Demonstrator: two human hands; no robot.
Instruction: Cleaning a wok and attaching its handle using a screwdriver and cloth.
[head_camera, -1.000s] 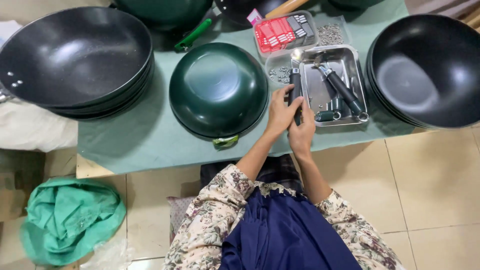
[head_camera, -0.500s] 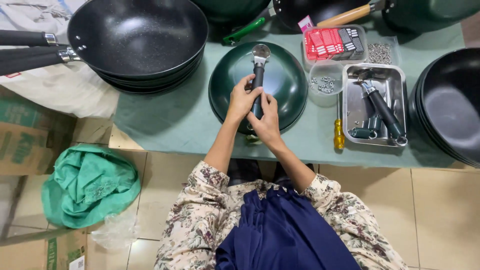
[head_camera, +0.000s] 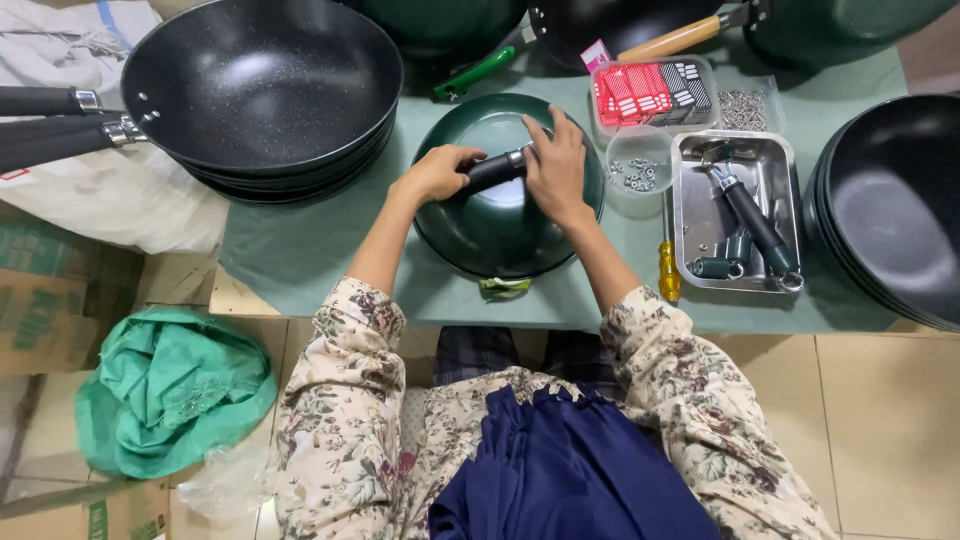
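Handle (head_camera: 492, 170): black grip with a silver collar at one end, lying crosswise, gripped in my left hand (head_camera: 437, 172), its collar end under my right hand (head_camera: 556, 168).
Wok (head_camera: 500, 235): dark green, upside down, beneath both hands.

To my left there's a stack of black woks (head_camera: 260, 90) with their long handles poking off the surface (head_camera: 300, 250), which has a green cloth over it. On my right sits another stack of black pans (head_camera: 890, 210), a metal tray (head_camera: 690, 215) of spare handles, a yellow screwdriver (head_camera: 668, 272) just beside it, and a tub of nuts (head_camera: 635, 175). A green cloth bundle (head_camera: 170, 390) is on the floor.
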